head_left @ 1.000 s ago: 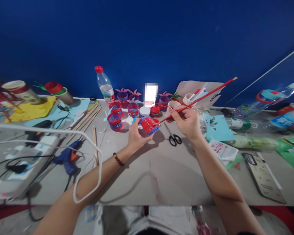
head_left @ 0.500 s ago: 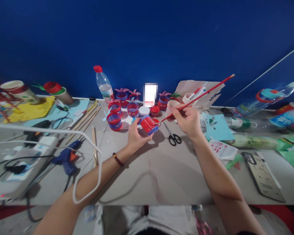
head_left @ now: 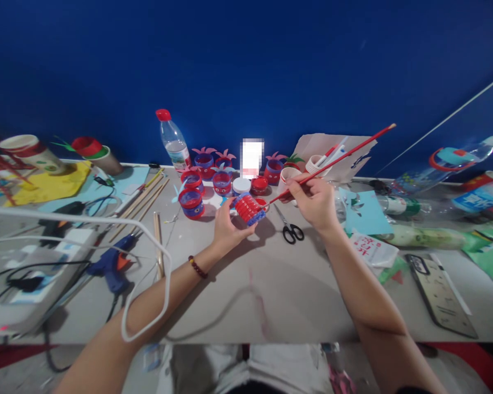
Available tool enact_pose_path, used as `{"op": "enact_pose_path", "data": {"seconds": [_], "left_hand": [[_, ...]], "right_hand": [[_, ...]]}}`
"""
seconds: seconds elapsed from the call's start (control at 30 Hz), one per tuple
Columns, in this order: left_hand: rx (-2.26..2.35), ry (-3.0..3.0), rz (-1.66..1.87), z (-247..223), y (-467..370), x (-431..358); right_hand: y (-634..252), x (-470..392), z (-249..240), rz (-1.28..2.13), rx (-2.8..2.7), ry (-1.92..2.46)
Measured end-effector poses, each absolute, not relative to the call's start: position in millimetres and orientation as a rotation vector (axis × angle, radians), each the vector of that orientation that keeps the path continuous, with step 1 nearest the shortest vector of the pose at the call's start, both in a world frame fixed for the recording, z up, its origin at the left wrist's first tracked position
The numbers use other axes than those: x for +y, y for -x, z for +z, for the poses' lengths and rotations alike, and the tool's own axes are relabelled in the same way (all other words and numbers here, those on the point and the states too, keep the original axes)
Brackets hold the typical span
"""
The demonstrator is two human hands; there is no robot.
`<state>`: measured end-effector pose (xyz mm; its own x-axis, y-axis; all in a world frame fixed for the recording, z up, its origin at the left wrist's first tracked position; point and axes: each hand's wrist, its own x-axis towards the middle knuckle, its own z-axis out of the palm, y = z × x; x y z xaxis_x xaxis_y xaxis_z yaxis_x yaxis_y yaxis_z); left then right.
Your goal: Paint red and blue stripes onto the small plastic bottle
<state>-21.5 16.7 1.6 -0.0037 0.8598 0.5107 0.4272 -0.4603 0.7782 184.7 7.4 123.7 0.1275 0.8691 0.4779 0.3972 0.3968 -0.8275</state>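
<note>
Tilted on its side, a small ribbed cup (head_left: 250, 208) painted red with blue ends is in my left hand (head_left: 227, 227), fingers and thumb around it. My right hand (head_left: 315, 201) pinches a long red paintbrush (head_left: 345, 158); its tip meets the right side of the cup. Behind the cup stand an open jar of red paint (head_left: 259, 185) and a white jar lid (head_left: 242, 186). Several finished-looking red and blue cups (head_left: 191, 204) with paper leaves are grouped behind and to the left. Black-handled scissors (head_left: 292, 232) lie below my right hand.
On the left are a blue glue gun (head_left: 114, 265), wooden sticks (head_left: 142, 205), a power strip (head_left: 41, 273) and a white cable (head_left: 170, 268) crossing over my forearm. Plastic bottles (head_left: 456, 156), blue paper (head_left: 365, 213) and a phone (head_left: 439, 295) lie right. A water bottle (head_left: 173, 142) stands at the back.
Almost nothing differs. Both hands, the cup and the brush stay in nearly the same place, with the brush tip still at the cup.
</note>
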Motion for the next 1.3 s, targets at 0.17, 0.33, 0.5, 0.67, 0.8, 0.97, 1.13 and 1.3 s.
{"op": "enact_pose_path", "data": {"seconds": [0.17, 0.33, 0.5, 0.67, 0.8, 0.97, 1.13, 1.3], "left_hand": [[1.326, -1.919, 1.460, -0.1, 22.5, 17.0], [1.311, -1.944, 1.465, -3.4, 22.9, 18.2], [1.319, -1.959, 1.468, -4.2, 22.8, 18.7], [1.321, -2.008, 1.463, -2.3, 22.8, 17.7], [1.318, -2.022, 1.473, -0.3, 22.9, 17.1], [1.332, -2.038, 1.473, 0.7, 22.8, 16.6], [1.314, -2.048, 1.486, -1.6, 22.9, 17.6], [1.316, -2.039, 1.495, -4.1, 23.5, 18.5]], "right_hand": [[-186.0, 9.3, 120.2, 0.470, -1.484, 1.226], [-187.4, 11.0, 120.4, 0.452, -1.497, 1.227], [-186.8, 8.5, 125.9, 0.467, -1.480, 1.200], [-185.9, 6.3, 126.5, 0.511, -1.492, 1.155], [-186.6, 6.8, 126.0, 0.432, -1.547, 1.217], [-187.2, 7.0, 127.2, 0.485, -1.470, 1.175], [-184.8, 8.0, 123.7, 0.596, -1.452, 1.151], [-184.9, 8.0, 124.0, 0.524, -1.494, 1.211]]}}
